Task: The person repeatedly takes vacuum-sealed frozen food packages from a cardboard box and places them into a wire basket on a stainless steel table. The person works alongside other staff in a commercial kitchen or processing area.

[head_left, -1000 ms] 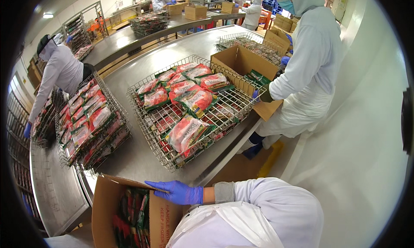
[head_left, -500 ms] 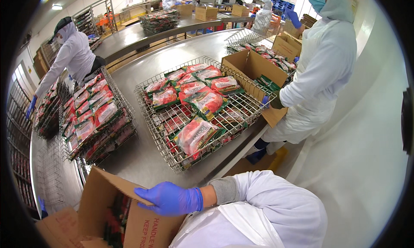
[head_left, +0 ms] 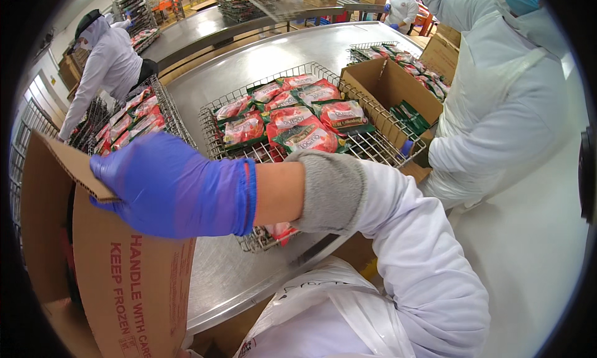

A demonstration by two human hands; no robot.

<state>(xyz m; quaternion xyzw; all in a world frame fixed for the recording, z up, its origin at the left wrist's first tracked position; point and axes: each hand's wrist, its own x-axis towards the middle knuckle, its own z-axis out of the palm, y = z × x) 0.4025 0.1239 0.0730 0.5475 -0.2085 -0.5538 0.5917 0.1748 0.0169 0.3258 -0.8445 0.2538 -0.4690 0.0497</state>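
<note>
My right hand (head_left: pixel 171 187), in a blue glove, grips the top edge of a brown cardboard box (head_left: pixel 137 274) at the left. The fingers are closed over the raised cardboard, thumb side hidden by the glove's back. The box is tilted, and its inside is mostly dark and out of sight. Behind my forearm stands a wire basket (head_left: pixel 367 145) with red, white and green plastic food packets (head_left: pixel 289 121) heaped in it. My forearm hides the basket's near part. My left hand is out of the picture.
On the left, another wire basket (head_left: pixel 171 118) of packets rests beside a person in white (head_left: pixel 109 56) leaning over. At the right, a person in a white apron (head_left: pixel 491 103) stands by an open cardboard box (head_left: pixel 395 87). The steel table (head_left: pixel 267 56) runs beneath the baskets.
My right hand has lifted the box up and to the left, closer to the camera. The box now covers part of the left basket. The person at the right has raised an arm.
</note>
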